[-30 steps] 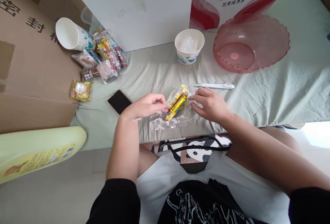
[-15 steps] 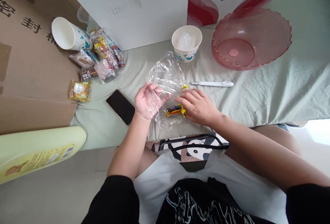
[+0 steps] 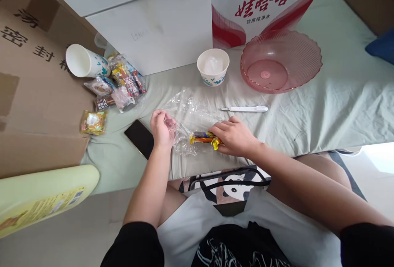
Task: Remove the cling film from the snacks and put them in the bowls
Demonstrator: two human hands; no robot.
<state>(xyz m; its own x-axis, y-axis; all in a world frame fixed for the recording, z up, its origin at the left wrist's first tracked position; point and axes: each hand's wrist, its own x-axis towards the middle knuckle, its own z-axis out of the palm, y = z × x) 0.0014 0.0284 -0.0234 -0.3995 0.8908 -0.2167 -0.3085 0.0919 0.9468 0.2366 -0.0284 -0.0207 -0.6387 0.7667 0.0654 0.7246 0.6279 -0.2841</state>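
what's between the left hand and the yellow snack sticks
Clear plastic film lies between the left hand and the yellow snack sticks; nothing visible separates them from the right hand, which holds them.

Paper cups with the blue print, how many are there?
2: the left cup beside the wrapped snacks, and the middle cup just left of the pink bowl. Others could be nested or hidden.

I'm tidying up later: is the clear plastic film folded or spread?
Spread, though crumpled: the clear plastic film fans out in wrinkles from the left hand across the cloth toward the white cutter.
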